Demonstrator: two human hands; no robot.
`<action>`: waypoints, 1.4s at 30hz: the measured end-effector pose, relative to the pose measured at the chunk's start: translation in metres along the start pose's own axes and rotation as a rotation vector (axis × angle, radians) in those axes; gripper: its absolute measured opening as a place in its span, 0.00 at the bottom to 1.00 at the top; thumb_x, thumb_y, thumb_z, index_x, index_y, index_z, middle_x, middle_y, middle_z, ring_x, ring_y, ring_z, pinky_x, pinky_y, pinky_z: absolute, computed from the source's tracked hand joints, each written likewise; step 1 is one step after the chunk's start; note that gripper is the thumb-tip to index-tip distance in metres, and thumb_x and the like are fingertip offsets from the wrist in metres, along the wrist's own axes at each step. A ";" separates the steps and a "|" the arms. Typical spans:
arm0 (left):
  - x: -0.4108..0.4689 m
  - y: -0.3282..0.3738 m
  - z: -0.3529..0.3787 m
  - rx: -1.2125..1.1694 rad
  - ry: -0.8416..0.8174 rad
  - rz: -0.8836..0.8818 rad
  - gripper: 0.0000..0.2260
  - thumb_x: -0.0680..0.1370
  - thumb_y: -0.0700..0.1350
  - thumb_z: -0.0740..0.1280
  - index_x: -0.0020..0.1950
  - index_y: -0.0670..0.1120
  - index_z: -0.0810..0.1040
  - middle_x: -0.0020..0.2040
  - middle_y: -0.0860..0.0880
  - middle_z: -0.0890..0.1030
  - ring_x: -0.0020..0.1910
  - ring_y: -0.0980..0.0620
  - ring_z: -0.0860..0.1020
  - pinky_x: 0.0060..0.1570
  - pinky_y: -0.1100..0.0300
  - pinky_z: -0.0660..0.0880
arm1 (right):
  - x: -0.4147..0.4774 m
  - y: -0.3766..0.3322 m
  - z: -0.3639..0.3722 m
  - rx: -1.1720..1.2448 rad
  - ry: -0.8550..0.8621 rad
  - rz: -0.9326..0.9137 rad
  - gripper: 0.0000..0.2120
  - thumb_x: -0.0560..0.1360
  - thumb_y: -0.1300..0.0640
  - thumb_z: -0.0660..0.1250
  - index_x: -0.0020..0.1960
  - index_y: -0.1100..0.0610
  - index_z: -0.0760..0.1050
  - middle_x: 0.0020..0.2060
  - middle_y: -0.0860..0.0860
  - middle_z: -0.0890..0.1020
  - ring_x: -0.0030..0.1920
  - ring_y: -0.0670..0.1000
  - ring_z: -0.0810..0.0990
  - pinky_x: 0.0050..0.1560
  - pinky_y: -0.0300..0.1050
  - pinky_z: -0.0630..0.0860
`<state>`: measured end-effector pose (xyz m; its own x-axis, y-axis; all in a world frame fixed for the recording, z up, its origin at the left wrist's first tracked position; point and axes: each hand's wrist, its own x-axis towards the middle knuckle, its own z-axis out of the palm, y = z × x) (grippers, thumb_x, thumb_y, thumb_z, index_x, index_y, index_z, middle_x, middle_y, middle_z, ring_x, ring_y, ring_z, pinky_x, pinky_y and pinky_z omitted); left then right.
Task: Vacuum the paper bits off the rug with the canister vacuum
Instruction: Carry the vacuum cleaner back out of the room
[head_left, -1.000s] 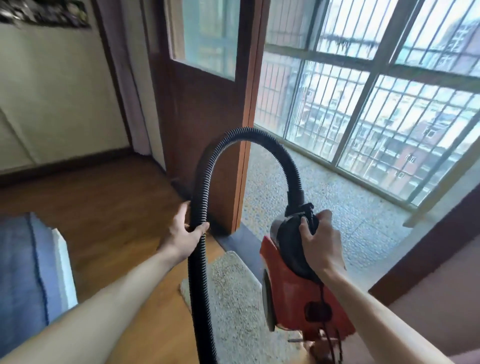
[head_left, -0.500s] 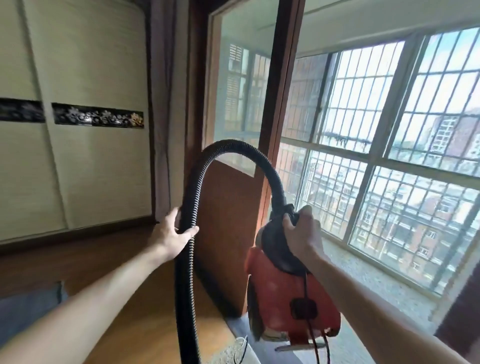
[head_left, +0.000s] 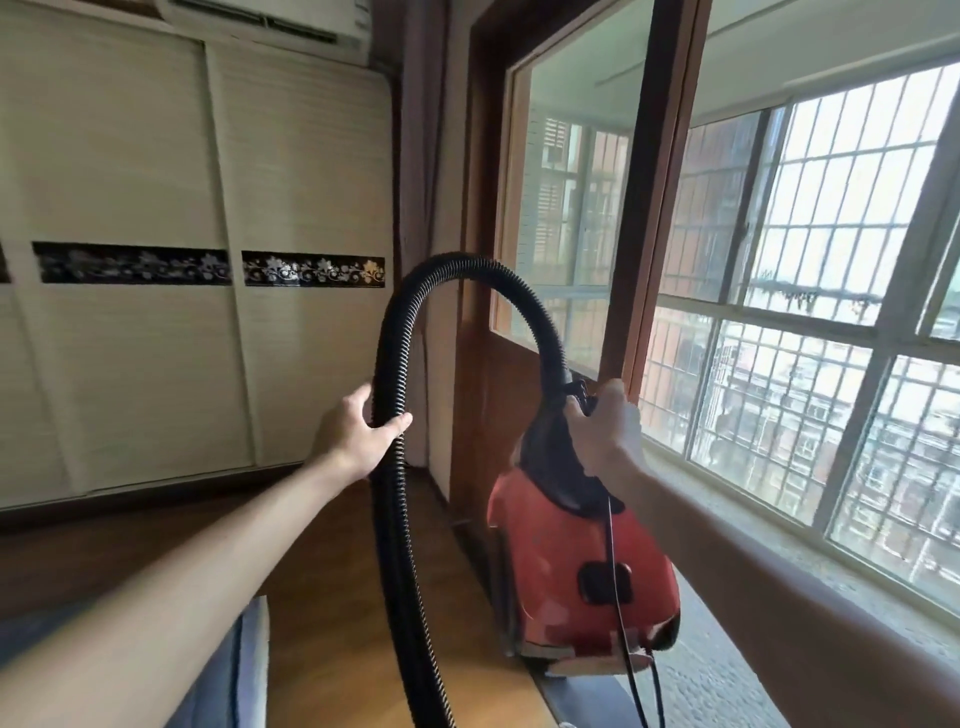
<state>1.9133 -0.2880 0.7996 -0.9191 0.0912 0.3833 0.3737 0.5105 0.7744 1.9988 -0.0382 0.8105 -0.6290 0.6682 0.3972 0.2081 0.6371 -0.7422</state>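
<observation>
gripping black ribbed hose (head_left: 452, 262) in left hand (head_left: 356, 434), holding red plastic canister vacuum (head_left: 566, 545) by its top in right hand (head_left: 605, 434), hung upright directly beneath; rug unseen.

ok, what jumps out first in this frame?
The red vacuum at centre right, gripped at its black top by the right hand. Its black hose arches up and over to the left hand, which grips it mid-frame. A barred window fills the right side behind them.
</observation>
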 end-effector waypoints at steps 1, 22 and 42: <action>0.006 -0.004 -0.001 0.006 0.007 -0.006 0.23 0.75 0.51 0.74 0.68 0.49 0.76 0.60 0.47 0.81 0.59 0.42 0.79 0.54 0.56 0.76 | 0.004 -0.001 0.008 0.002 -0.014 -0.005 0.14 0.77 0.46 0.63 0.50 0.54 0.63 0.43 0.54 0.77 0.41 0.60 0.81 0.37 0.61 0.82; 0.163 -0.076 0.004 0.116 0.236 -0.207 0.31 0.74 0.50 0.74 0.75 0.47 0.69 0.66 0.44 0.78 0.60 0.42 0.78 0.55 0.48 0.79 | 0.155 -0.044 0.190 0.166 -0.287 -0.142 0.15 0.78 0.49 0.64 0.55 0.58 0.64 0.50 0.60 0.79 0.50 0.63 0.80 0.48 0.61 0.80; 0.387 -0.218 0.002 0.118 0.172 -0.183 0.26 0.75 0.47 0.73 0.72 0.47 0.71 0.63 0.45 0.80 0.59 0.43 0.78 0.51 0.60 0.70 | 0.281 -0.107 0.402 0.095 -0.292 -0.137 0.15 0.76 0.46 0.65 0.51 0.55 0.64 0.43 0.55 0.76 0.44 0.61 0.80 0.38 0.61 0.82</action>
<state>1.4755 -0.3623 0.7785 -0.9315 -0.1530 0.3300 0.1769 0.6021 0.7786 1.4987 -0.0732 0.7846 -0.8371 0.4317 0.3360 0.0442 0.6655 -0.7451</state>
